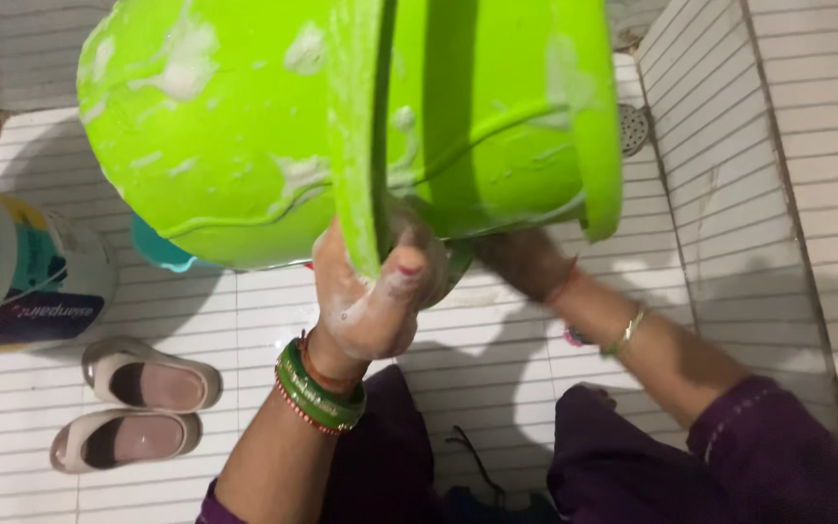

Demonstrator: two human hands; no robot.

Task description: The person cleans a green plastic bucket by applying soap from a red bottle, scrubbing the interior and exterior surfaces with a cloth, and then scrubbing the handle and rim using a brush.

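A large bright green plastic tub (244,126), smeared with white soap foam, is tilted up on its side over a white tiled floor. My left hand (370,291), covered in foam, grips the tub's rim with the thumb over the edge; green and red bangles circle that wrist. My right hand (526,262) reaches under and inside the tub's open mouth, partly hidden by the rim, touching its inner wall. A thin bangle sits on the right wrist.
A white plastic bucket with a coloured label (36,281) stands at the left. A pair of pale slippers (143,403) lies at the lower left. A small teal container (162,250) peeks from behind the tub. A floor drain (634,126) is by the tiled step at the right.
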